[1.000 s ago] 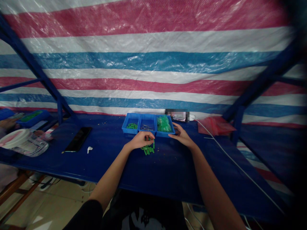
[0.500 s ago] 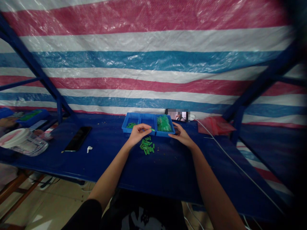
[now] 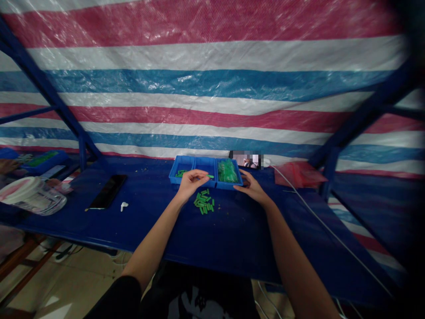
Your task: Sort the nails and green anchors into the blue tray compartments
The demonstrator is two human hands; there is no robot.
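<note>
Left hand (image 3: 191, 184) sits over the near rim of the blue three-compartment tray (image 3: 206, 158), which stands near the far edge of the surface (image 3: 149, 230); its fingers (image 3: 199, 176) are pinched narrow on a slender green plastic plug (image 3: 210, 176); the plug's exposed end projects from the pinch toward the person's right, its long axis lying nearly level across the tray and over the divider by the right compartment; a firm pinch near one end appears best for steadying so thin a piece; right hand (image 3: 250, 188) rests just beside the tray's right corner, fingers loosely curved, apparently holding nothing; a pile of loose green plugs (image 3: 203, 202) lies on the surface just in front of the tray, pointing in mixed directions; a few green plugs (image 3: 181, 173) lie in the left compartment; a bagged green mass (image 3: 227, 172) fills the right one; the middle compartment is largely hidden.
</note>
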